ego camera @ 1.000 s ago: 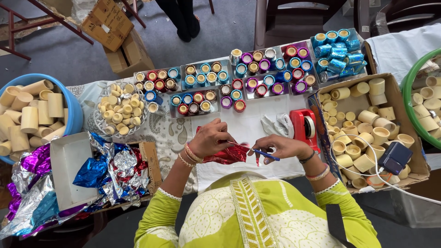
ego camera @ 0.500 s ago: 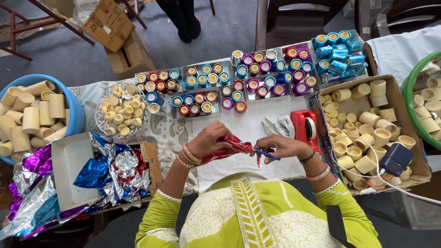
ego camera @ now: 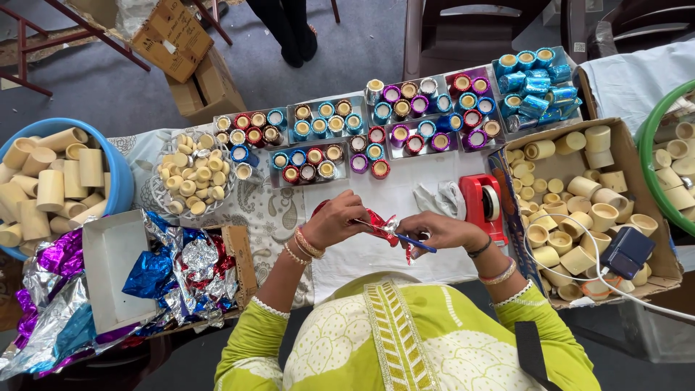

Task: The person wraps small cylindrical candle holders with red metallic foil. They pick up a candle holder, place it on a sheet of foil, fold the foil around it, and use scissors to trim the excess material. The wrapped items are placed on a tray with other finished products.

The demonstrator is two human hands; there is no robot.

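Over the white cloth at the table's front, my left hand (ego camera: 337, 219) grips a small piece wrapped in shiny red foil (ego camera: 378, 222). My right hand (ego camera: 433, 230) pinches the foil's other end and also holds a thin blue stick (ego camera: 414, 243) that points toward my body. Both hands meet over the foil, which hides what is inside it. Bangles show on both wrists.
Trays of foil-wrapped cups (ego camera: 405, 119) line the far edge. A red tape dispenser (ego camera: 483, 204) stands right of my hands, then a cardboard box of plain cups (ego camera: 588, 210). A blue tub of tubes (ego camera: 51, 181), a bowl of small cups (ego camera: 194, 177) and loose foil sheets (ego camera: 170, 271) lie left.
The red foil has been drawn tighter between my hands and lifted slightly; my hands stayed in the same spot over the white cloth.
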